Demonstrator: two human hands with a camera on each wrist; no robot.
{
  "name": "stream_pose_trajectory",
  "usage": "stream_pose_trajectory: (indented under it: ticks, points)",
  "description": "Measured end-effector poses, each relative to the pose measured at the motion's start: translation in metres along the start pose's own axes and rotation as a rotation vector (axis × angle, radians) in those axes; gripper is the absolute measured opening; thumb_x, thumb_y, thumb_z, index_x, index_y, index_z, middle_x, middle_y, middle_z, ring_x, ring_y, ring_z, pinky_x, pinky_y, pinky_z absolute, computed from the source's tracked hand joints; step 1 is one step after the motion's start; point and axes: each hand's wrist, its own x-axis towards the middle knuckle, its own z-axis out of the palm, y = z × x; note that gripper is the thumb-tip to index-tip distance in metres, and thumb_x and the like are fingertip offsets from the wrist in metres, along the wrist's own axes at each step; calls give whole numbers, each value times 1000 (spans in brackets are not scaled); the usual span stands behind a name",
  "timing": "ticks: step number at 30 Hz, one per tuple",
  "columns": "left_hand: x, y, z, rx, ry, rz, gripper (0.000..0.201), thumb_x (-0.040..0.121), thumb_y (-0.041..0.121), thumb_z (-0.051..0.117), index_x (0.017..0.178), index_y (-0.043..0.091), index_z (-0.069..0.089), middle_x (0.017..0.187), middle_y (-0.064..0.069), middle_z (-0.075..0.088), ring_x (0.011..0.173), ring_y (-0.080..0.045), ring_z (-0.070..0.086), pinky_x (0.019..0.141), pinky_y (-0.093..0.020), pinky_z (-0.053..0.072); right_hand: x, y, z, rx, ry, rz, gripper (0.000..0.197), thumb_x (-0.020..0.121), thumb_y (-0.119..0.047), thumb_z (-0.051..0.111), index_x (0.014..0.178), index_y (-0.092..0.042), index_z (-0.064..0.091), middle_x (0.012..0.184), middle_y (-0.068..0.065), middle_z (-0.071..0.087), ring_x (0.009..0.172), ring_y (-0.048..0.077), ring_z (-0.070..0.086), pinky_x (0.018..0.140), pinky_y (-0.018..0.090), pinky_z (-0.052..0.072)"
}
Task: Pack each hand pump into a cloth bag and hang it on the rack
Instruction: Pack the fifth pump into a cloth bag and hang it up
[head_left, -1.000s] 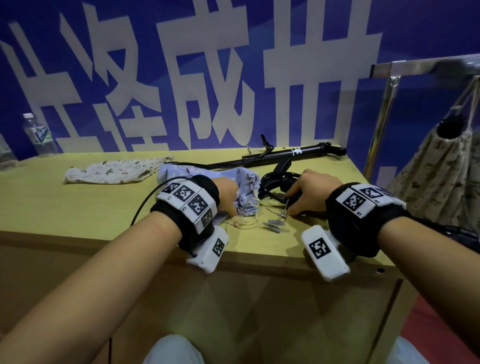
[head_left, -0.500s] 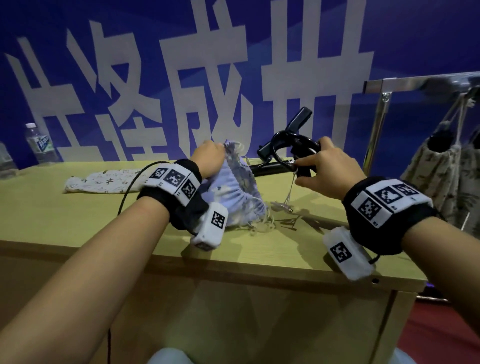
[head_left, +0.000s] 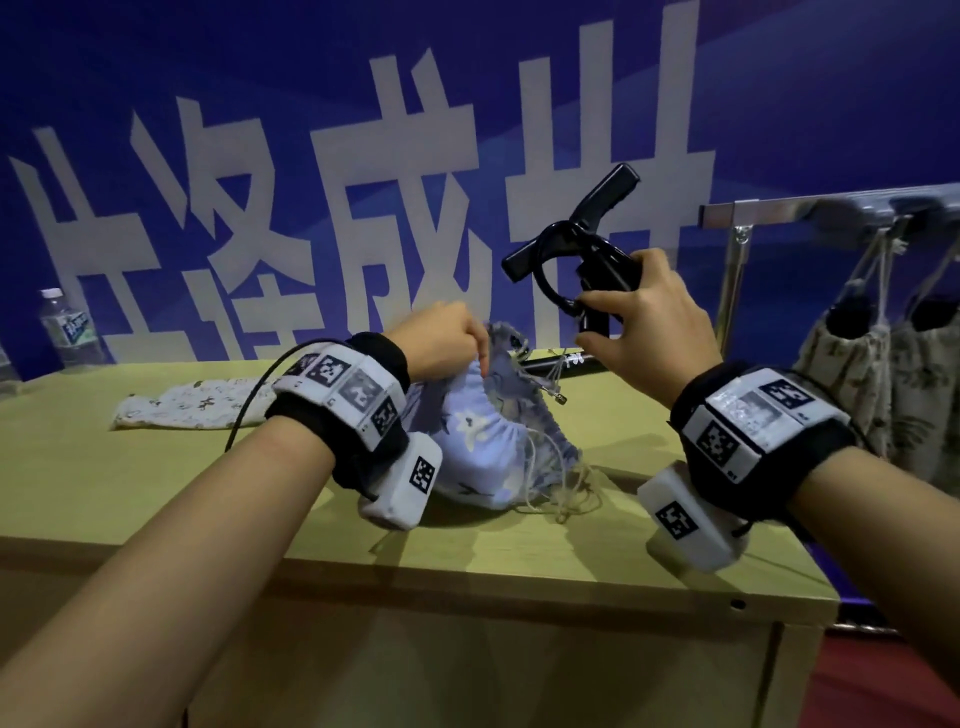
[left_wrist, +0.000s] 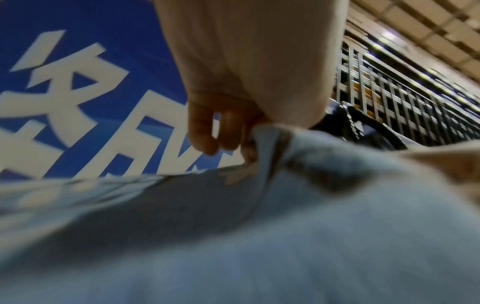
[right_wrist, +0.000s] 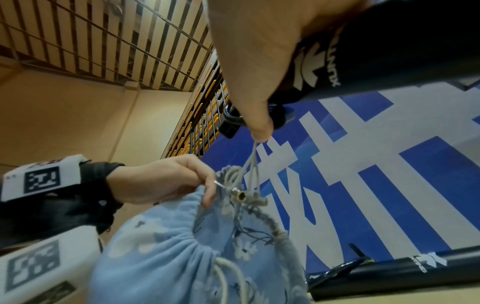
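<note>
My right hand (head_left: 636, 317) grips a black hand pump (head_left: 589, 228) and holds it up above the table, its T-handle pointing up and its hose looped; small nozzle fittings (right_wrist: 244, 195) dangle from it on cords. My left hand (head_left: 444, 338) pinches the rim of a light blue flowered drawstring bag (head_left: 483, 441), lifting its mouth; the bag's bottom rests on the table. In the left wrist view my fingers (left_wrist: 207, 131) pinch the blue cloth (left_wrist: 259, 226). A second black pump (right_wrist: 389, 273) lies on the table behind the bag.
A white patterned cloth bag (head_left: 192, 408) lies flat at the table's back left. A water bottle (head_left: 70, 330) stands at the far left. At the right a metal rack (head_left: 810, 208) carries two filled beige bags (head_left: 852, 374). The yellow table (head_left: 130, 493) ends near my wrists.
My right hand has raised the pump from the tabletop to well above it. My left hand has lifted the blue bag's rim off the table, so the bag now stands up.
</note>
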Motion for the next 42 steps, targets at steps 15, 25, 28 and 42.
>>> stream_pose_trajectory:
  ticks: [15, 25, 28, 42]
  points:
    - [-2, 21, -3, -417, -312, -50, 34, 83, -10, 50, 112, 5, 39, 84, -16, 50, 63, -18, 51, 52, -26, 43, -4, -5, 3, -32, 153, -90, 29, 76, -25, 75, 102, -14, 71, 122, 22, 47, 102, 43, 50, 71, 49, 50]
    - [5, 20, -20, -862, -158, -75, 56, 77, -26, 28, 121, 2, 47, 81, -12, 41, 61, -21, 40, 51, -27, 28, -17, -6, 16, -71, 170, -158, 21, 63, -19, 81, 81, -12, 72, 105, 25, 56, 80, 44, 57, 55, 41, 48]
    - [5, 19, -26, -861, -180, -68, 43, 74, -18, 41, 108, 9, 48, 101, -10, 39, 79, -24, 38, 55, -29, 26, -17, -8, 15, -51, 177, -159, 23, 63, -19, 82, 82, -12, 72, 105, 24, 56, 81, 44, 57, 55, 42, 49]
    - [7, 21, -13, -1022, -22, -122, 57, 75, -27, 22, 129, -15, 37, 67, -6, 34, 58, -15, 34, 49, -21, 25, -8, -12, 8, -61, 275, -215, 21, 64, -22, 79, 82, -13, 72, 105, 24, 56, 81, 43, 57, 54, 40, 48]
